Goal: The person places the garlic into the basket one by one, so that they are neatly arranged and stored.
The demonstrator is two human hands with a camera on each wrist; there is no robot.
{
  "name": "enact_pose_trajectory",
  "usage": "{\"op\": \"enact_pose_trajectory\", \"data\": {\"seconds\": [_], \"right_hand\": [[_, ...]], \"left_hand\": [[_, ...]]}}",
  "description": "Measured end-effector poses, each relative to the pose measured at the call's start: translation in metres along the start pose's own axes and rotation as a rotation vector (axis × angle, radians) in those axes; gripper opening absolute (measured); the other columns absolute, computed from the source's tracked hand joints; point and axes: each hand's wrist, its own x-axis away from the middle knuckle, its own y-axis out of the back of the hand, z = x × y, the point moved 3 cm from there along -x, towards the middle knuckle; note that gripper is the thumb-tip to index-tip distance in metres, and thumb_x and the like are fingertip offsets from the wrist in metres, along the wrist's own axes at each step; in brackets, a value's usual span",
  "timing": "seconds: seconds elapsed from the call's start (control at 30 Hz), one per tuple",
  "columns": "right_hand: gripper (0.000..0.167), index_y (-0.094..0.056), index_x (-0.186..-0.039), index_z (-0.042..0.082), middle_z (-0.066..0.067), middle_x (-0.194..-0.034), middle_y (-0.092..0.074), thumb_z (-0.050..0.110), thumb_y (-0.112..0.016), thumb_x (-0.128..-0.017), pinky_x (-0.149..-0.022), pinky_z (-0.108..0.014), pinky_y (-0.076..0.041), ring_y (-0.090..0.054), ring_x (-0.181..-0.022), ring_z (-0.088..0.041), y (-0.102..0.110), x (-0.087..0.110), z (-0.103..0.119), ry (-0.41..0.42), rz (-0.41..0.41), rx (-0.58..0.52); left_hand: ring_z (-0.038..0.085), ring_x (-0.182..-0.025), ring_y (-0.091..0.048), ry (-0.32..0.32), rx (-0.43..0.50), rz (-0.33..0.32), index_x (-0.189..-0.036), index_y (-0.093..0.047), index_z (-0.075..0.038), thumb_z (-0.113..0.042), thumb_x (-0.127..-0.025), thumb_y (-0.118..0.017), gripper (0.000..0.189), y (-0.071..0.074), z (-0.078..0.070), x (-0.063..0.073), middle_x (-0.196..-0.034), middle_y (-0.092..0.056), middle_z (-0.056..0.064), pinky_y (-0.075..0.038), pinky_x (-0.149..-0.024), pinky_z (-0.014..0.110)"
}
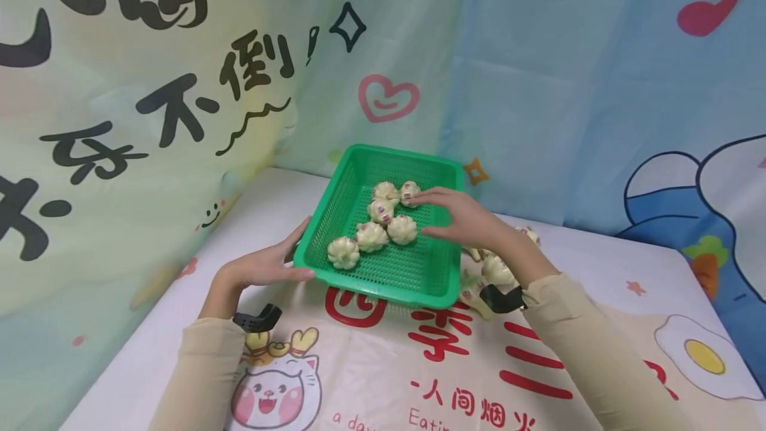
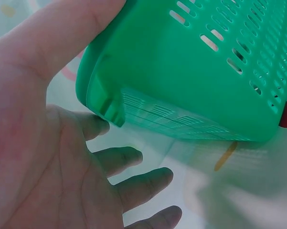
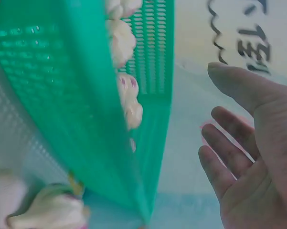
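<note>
A green plastic basket with slotted walls holds several whitish garlic bulbs, some with purple marks. At the basket's near left corner, my left hand holds the rim. In the left wrist view its thumb lies over the rim and the forefinger touches from beneath, while the other fingers are spread. My right hand is over the basket's right side, fingers extended and apart. The right wrist view shows that hand with nothing in it, apart from the basket wall.
More garlic lies on the table right of the basket, partly hidden by my right forearm; one bulb shows beside the basket in the right wrist view. A printed cloth covers the table. Printed curtains hang behind and at the left.
</note>
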Motion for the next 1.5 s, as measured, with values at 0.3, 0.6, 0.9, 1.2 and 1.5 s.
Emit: {"op": "enact_pose_trajectory", "data": {"seconds": [0.3,0.6,0.9,1.2,1.5], "right_hand": [[0.054,-0.049,-0.138,0.012,-0.009,-0.142,-0.046,0.022,-0.068,-0.088,-0.107,-0.050,-0.037,-0.040,-0.133,-0.030,-0.008,0.071,-0.062,-0.098,-0.253,-0.268],[0.059,-0.044,-0.142,0.012,-0.014,-0.147,-0.039,0.021,-0.068,-0.089,-0.105,-0.052,-0.034,-0.033,-0.136,-0.035,-0.012,0.126,-0.109,-0.306,-0.432,-0.306],[0.064,-0.037,-0.146,0.012,-0.017,-0.150,-0.032,0.025,-0.065,-0.090,-0.104,-0.055,-0.033,-0.029,-0.138,-0.037,-0.028,0.154,-0.145,-0.489,-0.517,-0.321],[0.064,-0.035,-0.147,0.010,-0.017,-0.150,-0.031,0.025,-0.064,-0.091,-0.109,-0.053,-0.029,-0.028,-0.138,-0.036,-0.042,0.148,-0.172,-0.537,-0.556,-0.420],[0.072,-0.033,-0.147,0.007,-0.020,-0.150,-0.029,0.030,-0.068,-0.088,-0.111,-0.053,-0.028,-0.026,-0.140,-0.040,-0.046,0.136,-0.189,-0.539,-0.537,-0.452]], "left_hand": [[0.031,-0.147,-0.003,0.005,-0.006,-0.004,-0.151,0.015,-0.031,-0.032,-0.089,-0.066,0.103,0.000,-0.001,0.005,-0.160,0.012,0.000,-0.014,-0.115,0.057],[0.030,-0.147,0.001,-0.028,0.009,-0.005,-0.151,0.015,-0.032,-0.029,-0.089,-0.066,0.102,-0.004,0.001,0.001,-0.160,0.014,-0.001,-0.014,-0.114,0.058],[0.033,-0.147,-0.003,-0.015,0.023,-0.004,-0.150,0.015,-0.034,-0.030,-0.089,-0.065,0.101,-0.004,0.003,0.002,-0.160,0.013,0.000,-0.016,-0.112,0.061],[0.033,-0.146,-0.002,-0.032,0.026,0.002,-0.151,0.015,-0.031,-0.026,-0.090,-0.064,0.100,-0.003,0.005,0.002,-0.160,0.014,0.001,-0.014,-0.113,0.059],[0.032,-0.146,0.003,-0.065,0.024,0.002,-0.151,0.015,-0.032,-0.025,-0.090,-0.064,0.100,-0.002,0.006,0.001,-0.160,0.015,0.001,-0.012,-0.112,0.061]]}}
